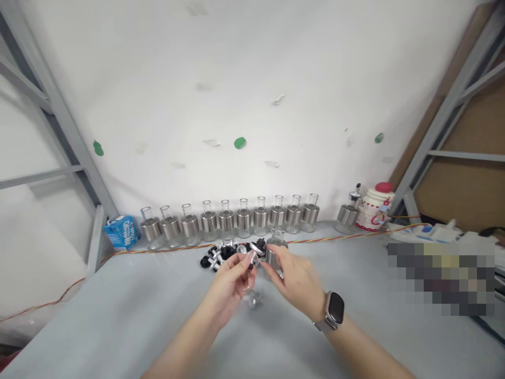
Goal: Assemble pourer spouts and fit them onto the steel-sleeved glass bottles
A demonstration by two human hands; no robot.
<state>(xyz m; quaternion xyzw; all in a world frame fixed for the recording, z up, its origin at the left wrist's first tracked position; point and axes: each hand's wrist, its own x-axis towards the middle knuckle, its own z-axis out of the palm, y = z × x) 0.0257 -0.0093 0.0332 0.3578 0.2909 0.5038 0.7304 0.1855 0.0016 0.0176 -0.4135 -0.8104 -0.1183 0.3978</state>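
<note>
My left hand (232,279) is closed on a bottle pourer (258,247) with a silver disc and black ribbed plug, held above the table. My right hand (298,276), a watch on its wrist, has its thumb and forefinger apart beside the pourer; whether they touch it I cannot tell. Just behind the right fingers stands an open glass bottle (278,232) with a steel band, partly hidden. A heap of silver and black pourer parts (215,258) lies behind my left hand. Below the hands, a blurred silver piece (254,299) is on the table.
Several steel-banded glass bottles (226,218) line the wall. To their right stands a bottle with a pourer fitted (347,216), beside a white and red jar (374,208). A blue carton (122,232) sits at left. A twisted red-yellow wire (315,240) crosses the table (158,305).
</note>
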